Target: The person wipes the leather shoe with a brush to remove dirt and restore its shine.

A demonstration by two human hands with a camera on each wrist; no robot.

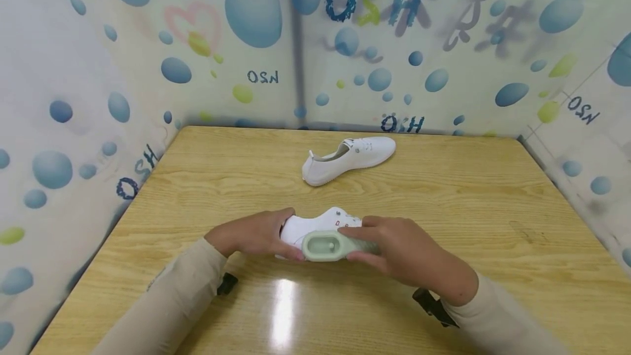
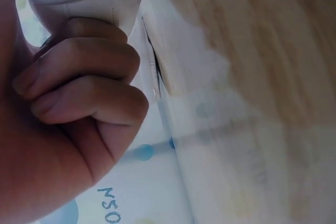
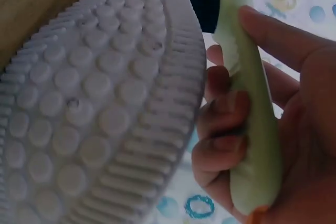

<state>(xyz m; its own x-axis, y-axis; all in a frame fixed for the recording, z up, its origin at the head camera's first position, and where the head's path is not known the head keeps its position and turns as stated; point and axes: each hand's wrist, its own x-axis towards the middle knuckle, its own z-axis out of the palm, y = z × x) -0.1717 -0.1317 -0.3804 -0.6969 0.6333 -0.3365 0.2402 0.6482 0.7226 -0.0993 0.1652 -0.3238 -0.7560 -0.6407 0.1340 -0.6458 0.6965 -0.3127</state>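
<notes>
One white shoe (image 1: pixel 303 228) is held above the table, its heel end in my left hand (image 1: pixel 263 233). In the left wrist view the fingers of my left hand (image 2: pixel 86 77) curl against the white shoe (image 2: pixel 92 3). My right hand (image 1: pixel 406 248) grips a pale green brush (image 1: pixel 322 246) by its handle, the oval head with a hollow lying along the shoe's side. From the right wrist, the brush handle (image 3: pixel 252 119) sits inside my curled fingers (image 3: pixel 226 114), dark bristles (image 3: pixel 203 3) near the shoe's edge. The studded sole (image 3: pixel 94 108) faces that camera.
A second white shoe (image 1: pixel 352 160) lies farther back on the wooden table (image 1: pixel 468 190), toe to the right. Walls of patterned cloth (image 1: pixel 325 81) rise behind the table and at both sides. Dark wrist straps (image 1: pixel 434 307) show below the hands.
</notes>
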